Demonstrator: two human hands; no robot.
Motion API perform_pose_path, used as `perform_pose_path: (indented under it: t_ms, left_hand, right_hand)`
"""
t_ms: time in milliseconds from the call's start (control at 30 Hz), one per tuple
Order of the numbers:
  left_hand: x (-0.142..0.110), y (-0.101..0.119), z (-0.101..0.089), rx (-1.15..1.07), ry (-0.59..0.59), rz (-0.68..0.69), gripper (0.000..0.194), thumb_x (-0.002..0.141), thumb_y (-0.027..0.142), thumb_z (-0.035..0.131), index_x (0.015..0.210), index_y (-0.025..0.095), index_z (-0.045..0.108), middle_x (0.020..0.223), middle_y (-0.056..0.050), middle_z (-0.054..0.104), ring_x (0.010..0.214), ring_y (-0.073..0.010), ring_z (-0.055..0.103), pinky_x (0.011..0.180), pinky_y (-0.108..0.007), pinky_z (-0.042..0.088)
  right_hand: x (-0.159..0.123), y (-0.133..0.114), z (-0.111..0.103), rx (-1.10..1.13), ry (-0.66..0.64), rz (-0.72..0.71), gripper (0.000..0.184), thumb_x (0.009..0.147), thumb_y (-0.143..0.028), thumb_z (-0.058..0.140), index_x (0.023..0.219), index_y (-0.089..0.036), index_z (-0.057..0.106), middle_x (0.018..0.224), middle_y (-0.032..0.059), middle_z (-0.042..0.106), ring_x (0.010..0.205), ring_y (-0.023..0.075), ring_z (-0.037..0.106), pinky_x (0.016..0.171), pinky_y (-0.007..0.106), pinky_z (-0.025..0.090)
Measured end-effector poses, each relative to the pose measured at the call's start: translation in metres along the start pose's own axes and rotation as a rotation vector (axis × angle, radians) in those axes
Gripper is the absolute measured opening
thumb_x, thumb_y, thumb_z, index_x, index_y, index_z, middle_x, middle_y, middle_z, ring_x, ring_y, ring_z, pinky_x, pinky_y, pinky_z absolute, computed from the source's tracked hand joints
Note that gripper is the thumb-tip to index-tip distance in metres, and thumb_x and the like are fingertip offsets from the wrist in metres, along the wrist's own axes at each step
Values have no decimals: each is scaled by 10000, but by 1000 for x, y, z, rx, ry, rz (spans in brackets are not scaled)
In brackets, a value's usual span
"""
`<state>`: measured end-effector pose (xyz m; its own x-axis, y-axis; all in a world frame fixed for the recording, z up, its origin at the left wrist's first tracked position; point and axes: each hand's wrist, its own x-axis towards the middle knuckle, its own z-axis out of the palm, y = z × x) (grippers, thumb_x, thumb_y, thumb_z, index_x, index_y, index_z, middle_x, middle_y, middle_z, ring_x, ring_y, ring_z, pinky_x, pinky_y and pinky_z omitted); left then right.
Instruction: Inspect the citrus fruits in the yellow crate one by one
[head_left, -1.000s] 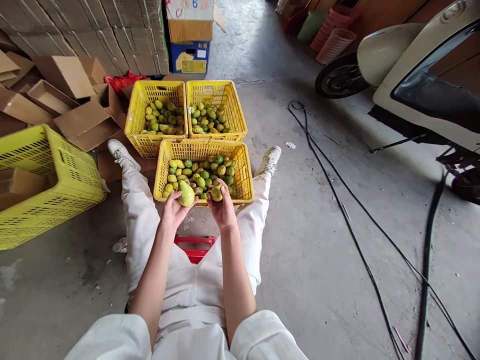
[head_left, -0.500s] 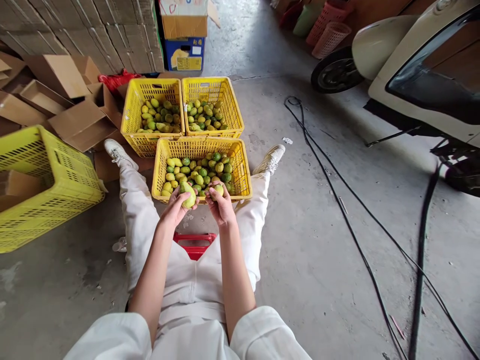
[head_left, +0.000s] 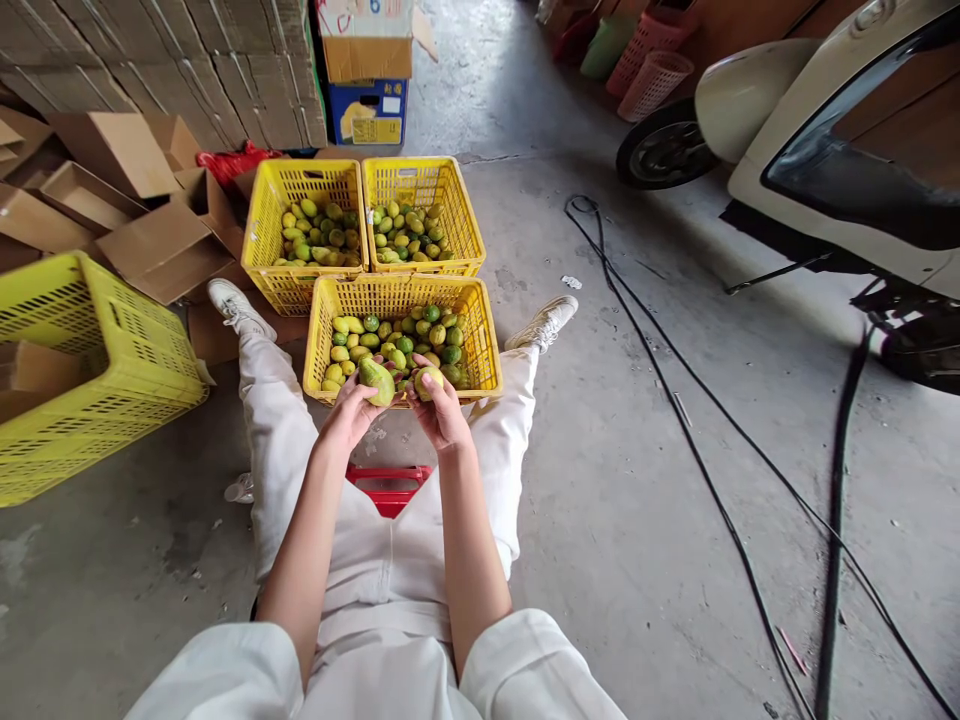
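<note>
My left hand [head_left: 351, 412] is closed around a pear-shaped, yellow-green fruit [head_left: 376, 381]. A smaller, rounder yellow-green fruit [head_left: 428, 383] sits in the grip of my right hand [head_left: 442, 413]. Both hands are side by side over the near edge of a yellow plastic crate [head_left: 480, 380], which holds many yellow and green fruits [head_left: 384, 337] of a similar kind. Behind it, touching each other, stand a left yellow crate [head_left: 262, 235] and a right yellow crate [head_left: 466, 220], each partly filled with the same sort of fruit.
A larger yellow-green crate [head_left: 127, 340] with cardboard inside stands at the left, near loose open cartons [head_left: 154, 245]. Stacked boxes [head_left: 255, 75] rise behind. Black cables [head_left: 675, 390] cross the floor at right, beside a parked scooter [head_left: 757, 120]. A red seat [head_left: 386, 497] shows between my legs.
My right hand has turned the round fruit so more of it faces up. The pear-shaped fruit has tilted slightly in my left hand. My right foot has shifted a little outward.
</note>
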<state>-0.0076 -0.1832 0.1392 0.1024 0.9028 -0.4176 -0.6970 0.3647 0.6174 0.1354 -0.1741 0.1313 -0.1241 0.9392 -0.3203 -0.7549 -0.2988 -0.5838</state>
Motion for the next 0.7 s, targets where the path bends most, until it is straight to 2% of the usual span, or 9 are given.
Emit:
perform_pose_path:
  t_ms: [100,167,267,367,433,500,633,700]
  left_hand:
    - [-1,1,0,21,-39,0,628,708,60,648,1303,238,561,1161,-77,702,1161,-244,658,988,-413,541]
    - [-1,1,-2,44,-53,2,570,720,95,700,1256,237,572,1079,-63,711,1061,-223,694,895,-367,576]
    - [-1,-1,-4,24,-96,12,411,690,145,774,1059,226,610,935,-15,691,807,-159,707,647,-241,572]
    - [0,-2,-5,-44,-129,10,328,666,178,806,919,213,601,862,2,664,686,-118,667,523,-180,511]
    - [1,-1,-5,-56,-101,10,316,674,195,801,925,209,609,853,-9,670,696,-125,671,530,-185,522]
    - [2,0,-4,-60,-44,13,303,702,213,768,967,203,622,886,-28,693,753,-148,690,596,-220,564]
    - [3,3,-3,-120,0,-22,365,713,199,672,1074,180,625,1035,-84,716,998,-233,697,836,-354,596]
    - [3,3,-4,-131,-7,-29,405,701,176,664,1103,175,620,1070,-94,711,1053,-250,682,864,-366,585]
  right_hand:
    - [0,1,0,2,-10,-5,309,658,-204,816,873,-232,596,701,-79,565,540,43,481,455,132,403]
    - [0,0,-1,7,2,-4,306,667,-204,809,855,-239,570,721,-77,580,524,43,459,425,132,364]
    - [1,-3,-2,58,10,7,233,758,-292,741,933,-257,591,813,-52,642,613,77,560,489,161,451]
    - [1,-7,-3,128,-36,17,262,778,-290,667,1033,-268,612,983,-11,704,827,145,669,673,255,570]
    - [0,-8,-4,137,-61,18,301,757,-251,652,1056,-271,619,1063,5,715,908,178,686,779,328,592]
    - [0,-8,-4,115,-56,13,308,765,-240,657,1071,-269,629,1050,5,718,897,180,689,806,346,593]
    - [0,-4,-3,99,-26,9,191,800,-241,680,990,-226,661,862,-25,680,703,107,638,671,230,567]
    - [0,-1,-3,105,-24,-1,93,793,-203,678,880,-205,647,793,-35,641,643,80,596,597,184,525]
